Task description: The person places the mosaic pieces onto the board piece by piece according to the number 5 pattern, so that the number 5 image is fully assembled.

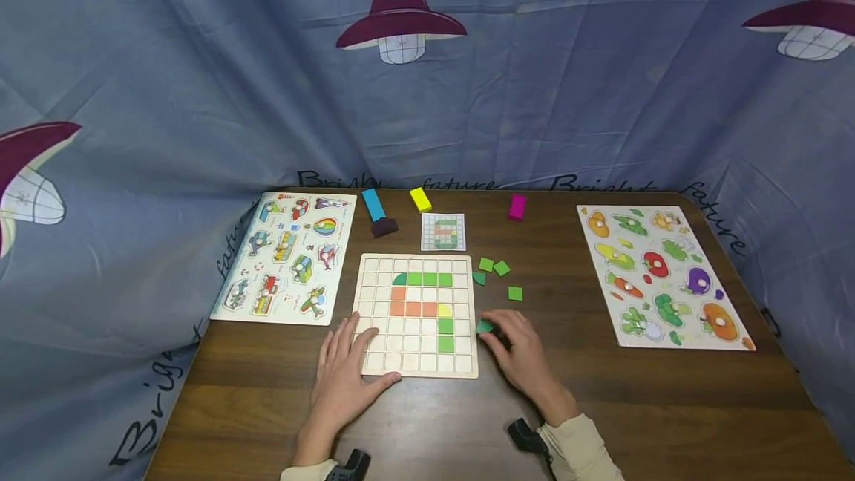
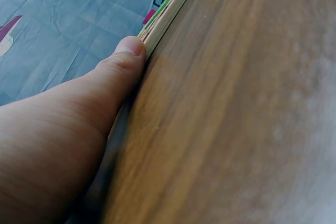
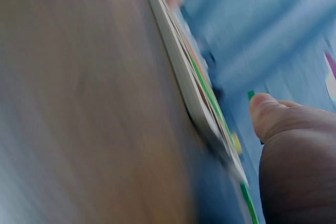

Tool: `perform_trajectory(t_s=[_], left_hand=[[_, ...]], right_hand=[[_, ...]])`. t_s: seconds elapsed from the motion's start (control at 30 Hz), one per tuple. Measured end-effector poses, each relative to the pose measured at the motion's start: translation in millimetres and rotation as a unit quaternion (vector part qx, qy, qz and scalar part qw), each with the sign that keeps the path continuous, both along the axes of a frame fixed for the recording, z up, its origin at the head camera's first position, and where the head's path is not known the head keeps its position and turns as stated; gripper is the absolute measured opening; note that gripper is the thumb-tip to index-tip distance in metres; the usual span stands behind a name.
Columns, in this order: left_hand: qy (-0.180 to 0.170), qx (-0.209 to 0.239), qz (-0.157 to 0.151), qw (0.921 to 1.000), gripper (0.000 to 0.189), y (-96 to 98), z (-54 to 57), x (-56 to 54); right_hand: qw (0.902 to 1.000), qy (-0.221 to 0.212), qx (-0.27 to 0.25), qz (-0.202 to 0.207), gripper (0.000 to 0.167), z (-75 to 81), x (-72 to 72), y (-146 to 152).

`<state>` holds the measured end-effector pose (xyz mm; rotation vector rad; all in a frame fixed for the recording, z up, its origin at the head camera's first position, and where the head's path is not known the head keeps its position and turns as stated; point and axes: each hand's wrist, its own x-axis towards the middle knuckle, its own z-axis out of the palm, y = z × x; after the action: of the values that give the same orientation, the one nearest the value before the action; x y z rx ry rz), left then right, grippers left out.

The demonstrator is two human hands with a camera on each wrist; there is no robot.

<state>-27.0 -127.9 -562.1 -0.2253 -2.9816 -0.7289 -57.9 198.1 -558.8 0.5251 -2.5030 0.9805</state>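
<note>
A white wooden grid board (image 1: 401, 362) lies flat, with green, orange and yellow tiles set in some cells. My left hand (image 1: 344, 381) rests at its lower left corner, fingers spread along the left side; the thumb (image 2: 131, 48) touches the front edge in the left wrist view. Just off the board's right side, my right hand (image 1: 524, 358) pinches a dark green tile (image 1: 484, 326) between thumb and fingers. Its green edge (image 3: 251, 95) shows past the thumb in the right wrist view. The tile's full outline is partly covered by the fingers.
Loose light green tiles (image 1: 515, 293) and a dark green rounded tile (image 1: 479, 277) lie right of the board. Behind it is a pattern card (image 1: 443, 232), with blue (image 1: 373, 204), yellow (image 1: 420, 200) and magenta (image 1: 517, 207) blocks. Picture boards flank it left (image 1: 283, 258) and right (image 1: 661, 273).
</note>
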Motion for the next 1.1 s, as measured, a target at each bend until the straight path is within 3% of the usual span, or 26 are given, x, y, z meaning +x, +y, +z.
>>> perform_trajectory(t_s=[0.13,0.23,0.4,0.63,1.1], left_hand=[[-0.004,0.002,-0.002,1.0000,0.089,0.8,0.8,-0.5],[-0.005,0.002,-0.003,1.0000,0.090,1.3,0.8,-1.0],[-0.008,0.006,-0.001,0.9999,0.089,0.6,1.4,0.0],[-0.009,0.009,0.000,0.9999,0.089,-0.8,1.6,0.4],[-0.001,0.006,-0.001,1.0000,0.088,-0.9,0.8,0.0]], right_hand=[[0.9969,-0.026,0.024,0.070,0.033,3.9,15.4,-23],[0.9935,-0.035,0.050,0.096,0.024,3.8,21.5,-34],[0.9881,-0.015,0.085,0.127,0.012,-0.6,24.5,-42],[0.9896,0.008,0.084,0.116,0.012,-3.9,24.2,-46],[0.9957,-0.031,0.050,0.072,0.013,2.6,26.7,-54]])
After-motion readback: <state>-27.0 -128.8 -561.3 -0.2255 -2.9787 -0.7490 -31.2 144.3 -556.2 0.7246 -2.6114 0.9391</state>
